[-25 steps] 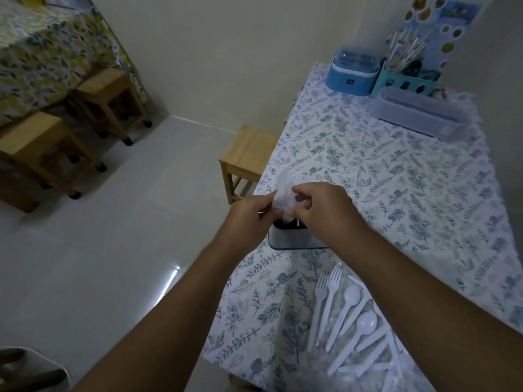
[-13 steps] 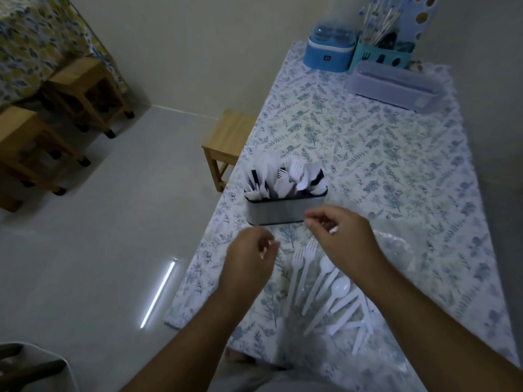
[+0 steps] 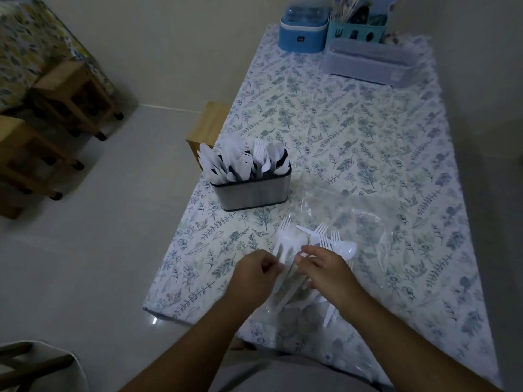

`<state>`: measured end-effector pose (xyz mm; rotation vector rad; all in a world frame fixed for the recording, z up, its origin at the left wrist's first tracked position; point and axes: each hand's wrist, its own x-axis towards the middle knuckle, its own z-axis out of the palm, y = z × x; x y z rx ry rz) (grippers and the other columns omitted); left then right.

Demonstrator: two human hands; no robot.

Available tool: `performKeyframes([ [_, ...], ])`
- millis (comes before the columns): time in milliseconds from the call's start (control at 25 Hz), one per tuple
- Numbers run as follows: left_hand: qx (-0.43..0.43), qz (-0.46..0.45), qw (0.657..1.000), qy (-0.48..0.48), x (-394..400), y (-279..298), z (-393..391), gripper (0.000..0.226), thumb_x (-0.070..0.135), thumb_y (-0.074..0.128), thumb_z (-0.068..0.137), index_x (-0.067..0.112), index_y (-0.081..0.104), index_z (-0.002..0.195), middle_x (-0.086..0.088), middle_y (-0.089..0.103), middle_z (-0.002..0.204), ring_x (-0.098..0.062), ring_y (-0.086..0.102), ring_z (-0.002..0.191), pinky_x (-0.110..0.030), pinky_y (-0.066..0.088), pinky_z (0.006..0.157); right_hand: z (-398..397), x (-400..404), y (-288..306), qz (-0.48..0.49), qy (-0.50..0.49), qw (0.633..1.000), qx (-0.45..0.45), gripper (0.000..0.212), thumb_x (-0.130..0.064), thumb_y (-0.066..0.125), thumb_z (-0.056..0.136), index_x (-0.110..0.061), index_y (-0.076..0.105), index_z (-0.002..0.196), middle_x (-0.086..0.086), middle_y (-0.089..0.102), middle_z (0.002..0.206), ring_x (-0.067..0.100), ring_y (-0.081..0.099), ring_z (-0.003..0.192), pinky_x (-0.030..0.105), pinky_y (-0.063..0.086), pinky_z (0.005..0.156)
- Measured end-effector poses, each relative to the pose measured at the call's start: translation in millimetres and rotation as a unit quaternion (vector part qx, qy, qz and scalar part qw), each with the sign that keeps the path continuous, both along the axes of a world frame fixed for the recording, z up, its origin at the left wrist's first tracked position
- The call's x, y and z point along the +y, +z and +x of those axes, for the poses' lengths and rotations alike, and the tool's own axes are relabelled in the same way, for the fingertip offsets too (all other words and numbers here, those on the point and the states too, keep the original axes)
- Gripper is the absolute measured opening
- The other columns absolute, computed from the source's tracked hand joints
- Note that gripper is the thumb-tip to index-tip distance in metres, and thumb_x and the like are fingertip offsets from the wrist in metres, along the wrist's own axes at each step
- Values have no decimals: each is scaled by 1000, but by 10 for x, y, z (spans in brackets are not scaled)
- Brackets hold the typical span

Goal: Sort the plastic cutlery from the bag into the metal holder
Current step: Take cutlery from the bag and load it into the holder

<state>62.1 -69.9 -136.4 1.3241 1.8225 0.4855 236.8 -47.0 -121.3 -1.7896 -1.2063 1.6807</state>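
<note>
The loose plastic cutlery (image 3: pixel 308 250), white forks and spoons, lies fanned out on the clear bag (image 3: pixel 356 222), directly under and just beyond both grips. The left hand (image 3: pixel 254 274) curls its fingers around fork handles at the pile's left edge. The right hand (image 3: pixel 325 271) hovers over the pile with fingers bent, touching the handles; whether it pinches one I cannot tell. Farther ahead of the left grip stands the metal holder (image 3: pixel 254 190), crowded with upright white cutlery. All rests on the floral desk (image 3: pixel 368 131).
</note>
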Motion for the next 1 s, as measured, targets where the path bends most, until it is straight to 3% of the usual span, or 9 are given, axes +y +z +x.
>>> performKeyframes([
  [80, -4, 16, 998, -61, -5, 69, 152, 16, 32, 70, 91, 17, 71, 87, 13, 62, 67, 4, 57, 59, -11, 43, 58, -26, 33, -4, -32, -55, 997, 34, 15, -24, 67, 95, -26, 62, 110, 1, 77, 97, 24, 74, 94, 40, 61, 83],
  [200, 55, 71, 996, 8, 127, 1, 198, 11, 26, 69, 91, 18, 63, 88, 8, 62, 80, -7, 60, 71, -18, 48, 61, 64, 49, -11, -48, -145, 987, 60, 21, -16, 57, 99, -29, 61, 115, 8, 69, 86, 25, 67, 70, 34, 55, 62],
  [320, 90, 36, 995, 17, 227, -108, 193, 15, 21, 69, 89, 20, 55, 94, 3, 62, 87, -15, 61, 78, -26, 54, 66, 209, 14, -40, -82, -167, 979, 88, 27, -16, 52, 103, -26, 57, 128, 12, 63, 93, 20, 56, 61, 31, 44, 53],
  [480, 44, 26, 998, 40, 210, -120, 175, 20, 14, 67, 92, 20, 56, 109, 2, 66, 93, -8, 63, 77, -15, 47, 60, 315, -4, -69, -108, -197, 962, 156, 25, -2, 46, 103, 6, 62, 120, 17, 66, 96, 23, 60, 72, 43, 56, 76],
  [560, -10, 30, 999, 30, 127, -45, 250, 27, 15, 68, 93, 24, 58, 116, 8, 66, 90, -2, 65, 76, -14, 51, 59, 301, -6, -62, -98, -207, 956, 183, 24, 1, 46, 103, 1, 67, 114, 15, 67, 94, 25, 65, 80, 49, 55, 93],
  [640, -60, 42, 997, -28, 31, 39, 417, 28, 15, 68, 93, 24, 63, 118, 9, 69, 88, 0, 67, 72, -15, 53, 61, 259, -20, -58, -97, -207, 948, 223, 24, -2, 46, 104, -5, 70, 111, 16, 72, 97, 30, 70, 89, 51, 54, 95],
  [800, -76, 97, 981, -149, 48, 86, 612, 27, 6, 60, 92, 19, 76, 109, 11, 70, 88, -2, 68, 79, -13, 52, 72, 283, -64, -58, -101, -192, 947, 236, 24, -7, 45, 106, -3, 68, 109, 22, 75, 99, 28, 74, 83, 44, 57, 79],
  [920, 6, 88, 992, -87, 202, 37, 618, 14, 9, 61, 92, 15, 72, 99, 4, 67, 88, -8, 63, 74, -21, 54, 68, 396, -112, -73, -105, -213, 955, 178, 24, -6, 42, 106, 0, 65, 104, 14, 68, 87, 20, 64, 64, 32, 51, 58],
  [1000, 71, 72, 992, -81, 300, -52, 612, 5, 12, 63, 92, 14, 63, 96, 1, 64, 89, -13, 60, 77, -19, 46, 61, 460, -155, -76, -109, -223, 956, 158, 25, -7, 42, 106, -1, 66, 103, 10, 65, 85, 19, 58, 64, 31, 46, 55],
])
